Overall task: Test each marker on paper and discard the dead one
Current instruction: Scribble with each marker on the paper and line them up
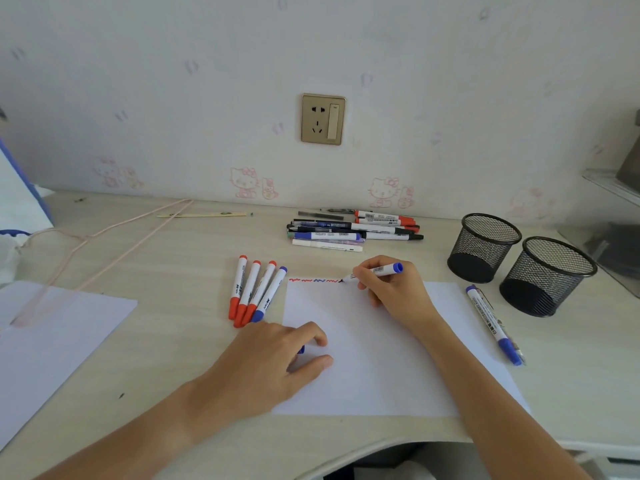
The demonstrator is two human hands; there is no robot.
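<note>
The right hand (388,289) pinches a blue-ended marker (375,271) near its writing end, and the relation that matters is at the tip: it rests on the far edge of the paper (363,358), just right of the row of squiggles (313,280) in red and blue, so the next stroke should run rightward along that same edge. The marker's long axis lies nearly level, tip pointing left and the blue end pointing right past the knuckles. The left hand (277,362) lies on the near-left part of the sheet with its fingers curled — a bit of blue shows beneath them, most likely this marker's cap (too little is visible to be sure). Just left of the paper, four markers (254,292) lie fanned side by side, three red and one blue, closer to the left hand than to the right. Another blue marker (493,325) lies along the sheet's right edge, within easy reach of the right hand. A pile of pens and markers (353,230) waits by the wall. To the right stand two black mesh cups (519,261) — both appear empty, so nothing seems to have been discarded into either one yet.
</note>
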